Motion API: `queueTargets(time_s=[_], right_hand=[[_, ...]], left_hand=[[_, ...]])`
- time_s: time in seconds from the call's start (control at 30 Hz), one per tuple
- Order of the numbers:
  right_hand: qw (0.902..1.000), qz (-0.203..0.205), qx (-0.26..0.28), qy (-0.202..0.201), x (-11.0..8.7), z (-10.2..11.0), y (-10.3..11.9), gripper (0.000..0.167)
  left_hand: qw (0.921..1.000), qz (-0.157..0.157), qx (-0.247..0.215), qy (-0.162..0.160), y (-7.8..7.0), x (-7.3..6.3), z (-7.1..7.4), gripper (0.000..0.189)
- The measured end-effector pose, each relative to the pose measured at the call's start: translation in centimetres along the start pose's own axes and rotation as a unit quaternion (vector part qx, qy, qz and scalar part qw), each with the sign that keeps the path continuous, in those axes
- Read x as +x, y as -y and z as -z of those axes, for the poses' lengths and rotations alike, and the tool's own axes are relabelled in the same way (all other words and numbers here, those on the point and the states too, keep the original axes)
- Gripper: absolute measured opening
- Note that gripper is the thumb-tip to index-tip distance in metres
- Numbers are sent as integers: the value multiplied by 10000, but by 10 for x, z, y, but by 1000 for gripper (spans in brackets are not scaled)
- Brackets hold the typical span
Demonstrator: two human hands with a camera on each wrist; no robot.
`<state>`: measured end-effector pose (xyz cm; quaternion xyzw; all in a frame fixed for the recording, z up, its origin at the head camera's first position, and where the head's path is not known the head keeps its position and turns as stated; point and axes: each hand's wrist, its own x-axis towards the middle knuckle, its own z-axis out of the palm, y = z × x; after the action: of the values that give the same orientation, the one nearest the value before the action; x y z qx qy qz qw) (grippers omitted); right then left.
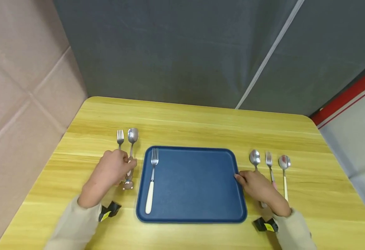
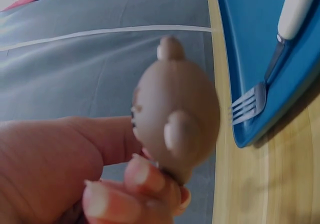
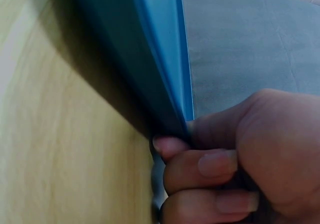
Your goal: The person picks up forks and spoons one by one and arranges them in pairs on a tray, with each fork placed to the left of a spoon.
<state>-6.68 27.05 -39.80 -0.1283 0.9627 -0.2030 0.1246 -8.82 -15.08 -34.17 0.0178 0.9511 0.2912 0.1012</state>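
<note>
My left hand [image 1: 111, 167] pinches a spoon [image 1: 133, 135] by its brown handle, whose end is a bear's head [image 2: 175, 114]. Just left of that spoon is a fork [image 1: 120, 136], its handle hidden behind the hand. A blue tray [image 1: 195, 184] lies between my hands, bearing a fork with a cream handle [image 1: 149, 198] along its left side. At the tray's right edge, my right hand [image 1: 260, 187] grips the rim between thumb and fingers, as the right wrist view [image 3: 210, 159] shows. Beneath this hand lies another spoon [image 1: 254, 158], partly covered.
Right of my right hand lie a fork with a pink handle [image 1: 269, 159] and a spoon with a cream handle [image 1: 284, 162]. The wooden table [image 1: 182, 119] meets a dark grey cloth [image 1: 170, 52] at its far edge. Pale padded panels [image 1: 23, 86] stand on the left.
</note>
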Motion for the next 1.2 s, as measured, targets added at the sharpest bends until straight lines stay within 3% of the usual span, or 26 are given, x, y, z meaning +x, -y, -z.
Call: queueTargets(time_s=[0.53, 1.2], right_hand=[[9999, 51, -86, -119, 1, -2, -1, 40], [9995, 39, -216, -216, 3, -6, 1, 41]], left_hand=[[9995, -273, 23, -131, -12, 0, -18, 32], [9997, 5, -248, 71, -15, -1, -23, 28]])
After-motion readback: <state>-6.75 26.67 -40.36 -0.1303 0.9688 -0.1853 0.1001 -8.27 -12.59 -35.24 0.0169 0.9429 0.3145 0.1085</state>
